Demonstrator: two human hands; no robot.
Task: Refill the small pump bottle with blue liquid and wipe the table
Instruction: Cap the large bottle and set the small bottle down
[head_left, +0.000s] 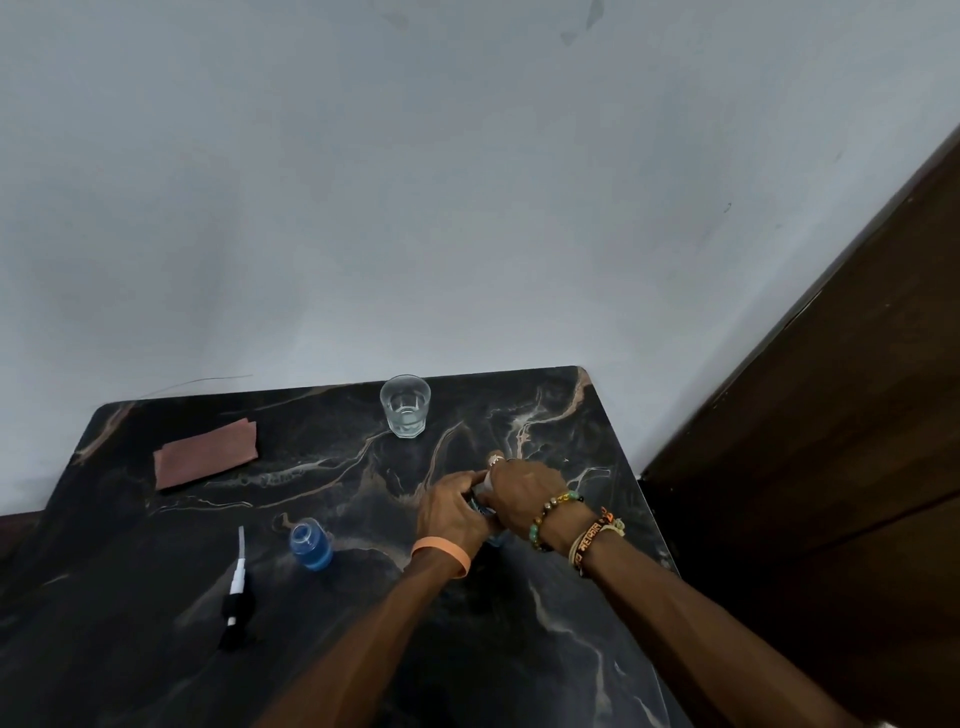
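Observation:
A small open bottle (310, 545) holding blue liquid stands on the dark marble table (363, 467) at the centre left. Its pump head (238, 587), black with a white tube, lies flat on the table to its left. Further right, both my hands wrap a larger bottle (485, 512) that is mostly hidden by them. My left hand (452, 512) grips its body. My right hand (524, 493) is curled over its top, where a pale cap shows between the fingers.
A folded reddish-brown cloth (205, 453) lies at the back left of the table. A clear glass (405, 406) with some water stands at the back edge near the wall. A dark wooden door (831, 441) is on the right.

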